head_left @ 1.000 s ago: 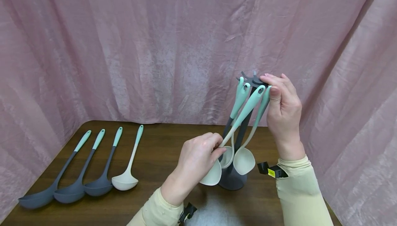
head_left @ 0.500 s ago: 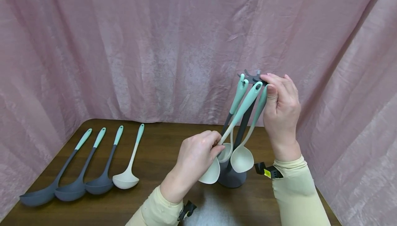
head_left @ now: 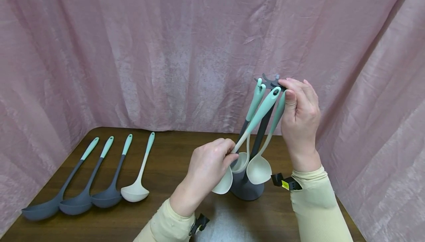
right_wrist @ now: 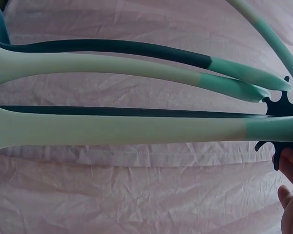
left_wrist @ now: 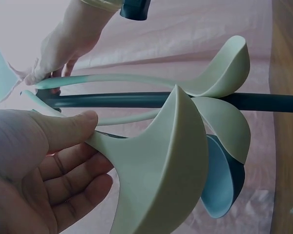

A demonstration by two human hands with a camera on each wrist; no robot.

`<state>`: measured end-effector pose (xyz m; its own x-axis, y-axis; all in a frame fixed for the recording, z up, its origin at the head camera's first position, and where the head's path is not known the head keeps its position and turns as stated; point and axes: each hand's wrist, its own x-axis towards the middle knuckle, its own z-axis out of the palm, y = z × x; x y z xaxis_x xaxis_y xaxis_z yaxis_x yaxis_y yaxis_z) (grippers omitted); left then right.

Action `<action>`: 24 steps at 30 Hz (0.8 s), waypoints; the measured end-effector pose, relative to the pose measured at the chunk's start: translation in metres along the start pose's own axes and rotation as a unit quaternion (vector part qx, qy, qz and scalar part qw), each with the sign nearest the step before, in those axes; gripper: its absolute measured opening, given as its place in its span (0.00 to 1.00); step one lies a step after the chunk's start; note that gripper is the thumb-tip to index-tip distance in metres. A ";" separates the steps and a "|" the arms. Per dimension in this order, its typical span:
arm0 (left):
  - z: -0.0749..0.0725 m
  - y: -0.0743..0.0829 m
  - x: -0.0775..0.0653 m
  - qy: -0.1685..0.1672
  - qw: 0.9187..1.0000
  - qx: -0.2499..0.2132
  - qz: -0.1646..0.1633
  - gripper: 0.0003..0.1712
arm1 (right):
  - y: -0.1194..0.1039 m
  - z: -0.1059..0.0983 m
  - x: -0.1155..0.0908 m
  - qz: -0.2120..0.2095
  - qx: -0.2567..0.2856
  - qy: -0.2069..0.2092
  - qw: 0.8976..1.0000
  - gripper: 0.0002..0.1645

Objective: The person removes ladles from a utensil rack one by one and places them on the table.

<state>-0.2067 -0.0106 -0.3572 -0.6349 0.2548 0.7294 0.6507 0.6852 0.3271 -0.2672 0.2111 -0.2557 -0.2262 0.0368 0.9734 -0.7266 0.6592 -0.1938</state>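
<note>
My left hand (head_left: 209, 164) pinches a cream ladle (left_wrist: 161, 165) between thumb and fingers, at its neck just above the bowl. The ladle slants up to the right, its mint handle end overlapping the hooks of the dark utensil stand (head_left: 247, 190) in the head view. My right hand (head_left: 302, 114) grips the stand's hooked top (right_wrist: 283, 102), thumb in front and fingers over it. From the stand hang a cream ladle (head_left: 259, 170) at the right, another cream utensil (left_wrist: 224, 122) behind it, and a dark grey one (right_wrist: 112, 45) with a mint handle.
On the left of the brown wooden table (head_left: 172, 183) lie a cream ladle (head_left: 135, 192) and three dark grey utensils with mint handles, including one ladle (head_left: 106, 199), in a row. A pink curtain (head_left: 199, 57) hangs behind the table and along its sides.
My left hand has shifted slightly left and up, drawing the pinched ladle's bowl a little away from the stand. The right hand keeps its grip on the top.
</note>
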 end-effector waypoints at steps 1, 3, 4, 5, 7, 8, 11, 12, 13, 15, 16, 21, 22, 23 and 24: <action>0.000 0.000 0.000 -0.001 1.000 -0.001 0.001 0.15 | 0.000 0.000 0.000 0.000 0.001 0.001 1.000 0.36; 0.000 0.000 0.000 -0.001 1.000 -0.001 0.002 0.15 | -0.001 0.000 0.000 0.000 0.002 0.003 1.000 0.36; -0.001 0.000 0.000 -0.001 1.000 -0.002 0.002 0.15 | -0.001 0.000 -0.001 0.001 0.002 0.003 1.000 0.36; -0.001 0.000 -0.001 -0.001 1.000 -0.002 0.001 0.15 | -0.001 0.000 -0.001 0.001 0.001 0.002 1.000 0.36; -0.002 0.000 -0.001 -0.001 1.000 -0.002 0.002 0.15 | -0.002 0.000 -0.001 0.002 0.001 0.002 1.000 0.35; -0.002 0.000 -0.001 -0.001 1.000 -0.001 0.002 0.15 | -0.002 0.000 -0.001 0.003 0.001 0.002 1.000 0.35; -0.003 0.000 -0.001 -0.001 1.000 -0.001 0.002 0.15 | -0.002 0.000 -0.001 0.004 0.003 0.002 1.000 0.34; -0.002 0.000 -0.001 -0.001 1.000 -0.002 0.003 0.15 | -0.002 0.000 -0.001 0.004 0.004 0.002 1.000 0.34; -0.003 0.000 -0.001 -0.001 1.000 -0.002 0.003 0.15 | -0.002 0.000 -0.001 0.004 0.005 0.002 1.000 0.34; -0.003 0.000 -0.001 0.001 1.000 -0.003 0.004 0.15 | -0.001 0.000 -0.001 0.003 0.006 0.003 1.000 0.34; -0.003 0.000 -0.001 0.001 1.000 -0.003 0.004 0.15 | -0.001 0.000 -0.001 0.003 0.007 0.003 1.000 0.34; -0.005 0.001 -0.001 0.005 1.000 -0.003 0.005 0.15 | -0.001 0.000 -0.001 0.003 0.009 0.004 1.000 0.34; -0.005 0.000 -0.001 0.005 1.000 -0.003 0.005 0.15 | -0.001 0.000 -0.001 0.003 0.009 0.004 1.000 0.34; -0.006 0.000 -0.001 0.006 1.000 -0.003 0.006 0.15 | -0.002 0.001 -0.001 0.004 0.009 0.004 1.000 0.34; -0.006 0.000 -0.001 0.007 1.000 -0.002 0.005 0.15 | -0.002 0.001 -0.001 0.004 0.009 0.004 1.000 0.34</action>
<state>-0.2034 -0.0148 -0.3546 -0.6223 0.2532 0.7407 0.6595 0.6793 0.3218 -0.2662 0.2096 -0.2567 -0.2261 0.0483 0.9729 -0.7364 0.6453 -0.2032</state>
